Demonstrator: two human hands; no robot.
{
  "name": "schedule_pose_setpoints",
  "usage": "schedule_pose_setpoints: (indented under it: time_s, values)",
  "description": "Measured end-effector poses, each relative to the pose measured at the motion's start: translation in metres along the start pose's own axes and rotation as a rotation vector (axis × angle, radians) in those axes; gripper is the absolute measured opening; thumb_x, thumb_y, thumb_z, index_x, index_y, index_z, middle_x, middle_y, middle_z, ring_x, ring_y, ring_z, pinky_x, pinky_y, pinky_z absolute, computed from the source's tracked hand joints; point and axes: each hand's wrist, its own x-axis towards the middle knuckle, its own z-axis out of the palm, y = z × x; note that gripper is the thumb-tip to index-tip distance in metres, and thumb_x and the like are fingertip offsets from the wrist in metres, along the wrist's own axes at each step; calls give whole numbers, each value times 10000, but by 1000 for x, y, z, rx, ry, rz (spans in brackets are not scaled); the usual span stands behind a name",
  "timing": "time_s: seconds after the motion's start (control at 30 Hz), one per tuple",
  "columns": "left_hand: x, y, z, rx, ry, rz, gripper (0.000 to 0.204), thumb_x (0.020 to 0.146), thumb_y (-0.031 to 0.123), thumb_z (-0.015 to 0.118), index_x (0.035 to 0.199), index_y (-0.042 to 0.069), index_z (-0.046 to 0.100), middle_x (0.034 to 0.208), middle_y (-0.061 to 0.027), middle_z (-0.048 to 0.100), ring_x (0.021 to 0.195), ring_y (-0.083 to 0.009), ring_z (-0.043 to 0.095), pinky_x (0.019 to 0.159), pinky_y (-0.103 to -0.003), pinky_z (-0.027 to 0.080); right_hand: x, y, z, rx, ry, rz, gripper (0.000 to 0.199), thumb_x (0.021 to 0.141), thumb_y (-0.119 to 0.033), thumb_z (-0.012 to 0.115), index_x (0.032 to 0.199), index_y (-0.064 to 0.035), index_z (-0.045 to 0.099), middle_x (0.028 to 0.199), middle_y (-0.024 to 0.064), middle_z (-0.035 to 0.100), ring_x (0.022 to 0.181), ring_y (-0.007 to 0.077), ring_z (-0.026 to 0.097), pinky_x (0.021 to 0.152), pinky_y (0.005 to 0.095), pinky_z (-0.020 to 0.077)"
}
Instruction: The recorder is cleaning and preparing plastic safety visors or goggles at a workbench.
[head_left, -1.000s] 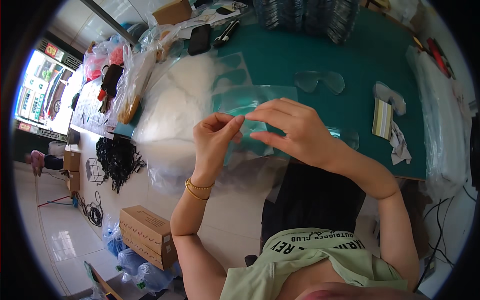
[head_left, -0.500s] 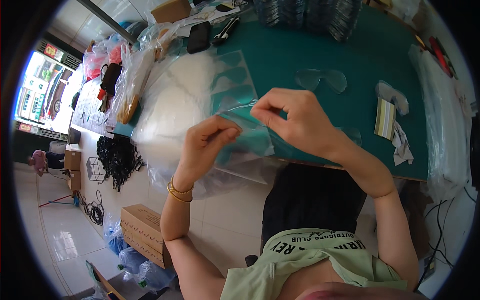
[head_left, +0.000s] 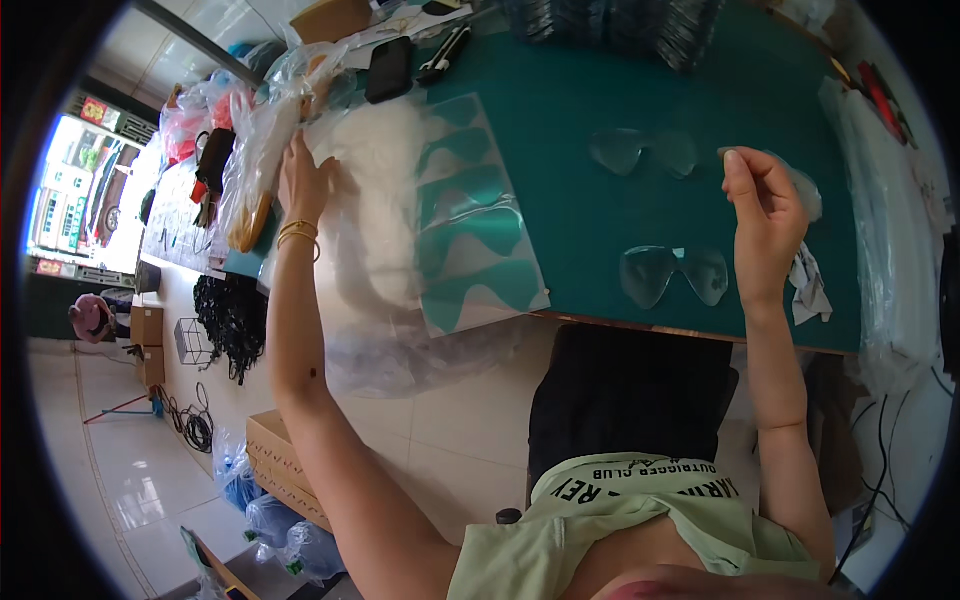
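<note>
My left hand stretches out at the far left, its fingers extended beside the clear plastic bags. It appears to hold nothing. My right hand is raised over the right side of the green table, thumb and forefinger pinched; what may be between them is too small to tell. Left of it lie two clear goggle-shaped lens pieces, one nearer and one farther. Another clear piece shows partly behind the hand. Between my hands rests a transparent sheet with goggle-shaped outlines, over a whitish plastic-wrapped bundle.
A black phone and a cutter knife lie at the back. Dark glossy stacked pieces stand behind. A crumpled white scrap and a long plastic-wrapped bundle are on the right. Cardboard boxes stand on the floor.
My hands have moved apart: the left outward to the far-left bags, the right rightward. The nearer lens piece and the sheet, partly covered before, now show fully.
</note>
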Motion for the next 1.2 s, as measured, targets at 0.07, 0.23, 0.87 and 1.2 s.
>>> schedule_pose_setpoints:
  time_s: [0.07,0.23,0.87,1.2]
  values:
    - [6,66,-33,-157,-14,65,560,832,142,772,1331,39,537,1057,-143,680,914,-299,656,860,-386,520,3,4,-17,-115,72,-116,84,917,-90,696,942,-10,709,801,7,654,713,56,567,665,191,459]
    - [-87,248,-131,-1791,-665,-388,366,906,163,724,1189,-10,570,971,-50,607,882,-134,602,783,-260,497,-12,8,-35,-480,-71,-819,194,798,3,761,977,-56,717,861,6,629,687,94,530,641,256,416]
    - [-196,332,-138,-1812,-958,-312,121,886,-30,692,979,-39,615,988,-127,623,839,-168,611,733,-280,524,-99,37,-125,267,-228,629,310,891,-269,757,879,-24,568,714,2,530,566,44,442,505,187,328]
    - [-175,354,-107,-1167,-521,-268,64,898,-44,667,960,-25,671,901,-62,635,686,-84,572,570,-198,452,-59,54,-104,-36,-295,646,133,924,-91,685,828,-2,661,707,-4,613,588,31,521,503,183,369]
